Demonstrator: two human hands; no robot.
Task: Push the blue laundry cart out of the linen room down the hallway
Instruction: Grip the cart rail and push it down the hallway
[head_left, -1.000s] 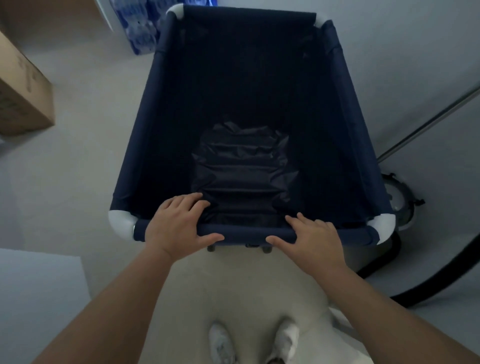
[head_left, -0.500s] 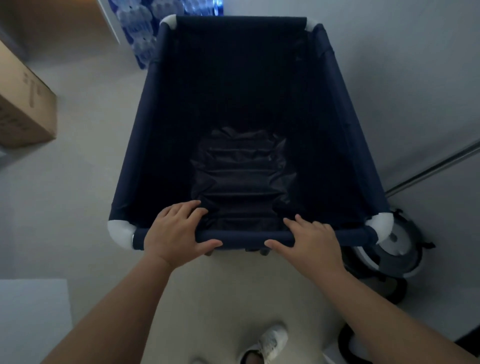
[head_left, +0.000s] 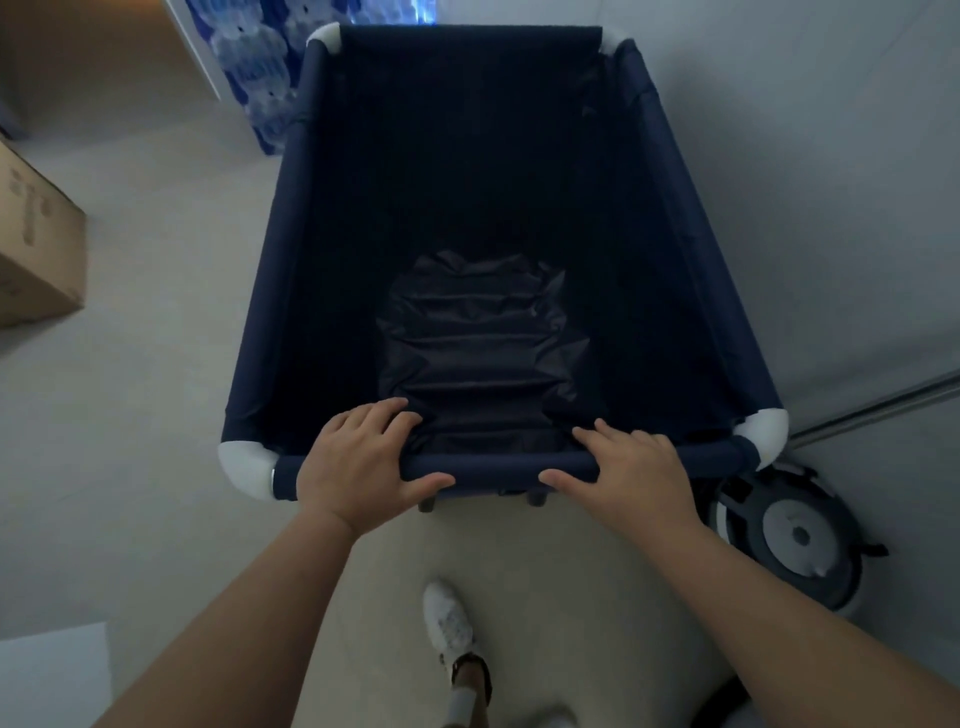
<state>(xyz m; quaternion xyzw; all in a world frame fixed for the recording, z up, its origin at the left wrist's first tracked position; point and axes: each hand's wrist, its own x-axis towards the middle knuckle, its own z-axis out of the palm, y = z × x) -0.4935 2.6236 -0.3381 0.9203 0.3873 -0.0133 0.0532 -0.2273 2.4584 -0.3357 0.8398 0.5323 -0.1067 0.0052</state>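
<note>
The blue laundry cart (head_left: 291, 270) fills the middle of the view, a deep navy fabric bin with white corner joints. A crumpled dark liner lies at its bottom. My left hand (head_left: 358, 462) grips the near rail left of centre, fingers over the top and thumb under. My right hand (head_left: 628, 473) grips the same rail right of centre. Both forearms reach in from the bottom. One white shoe (head_left: 449, 618) steps forward on the pale floor below the cart.
A cardboard box (head_left: 36, 249) stands on the floor at the left. Packs of water bottles in blue wrap (head_left: 254, 73) sit beyond the cart's far left corner. A round vacuum cleaner (head_left: 795, 540) rests by the right wall (head_left: 831, 182), close to the cart's near right corner.
The cart and I have moved forward: the vacuum cleaner has slid back along the right, the bottle packs come further into view, and my feet changed step. Both hands kept their grip.
</note>
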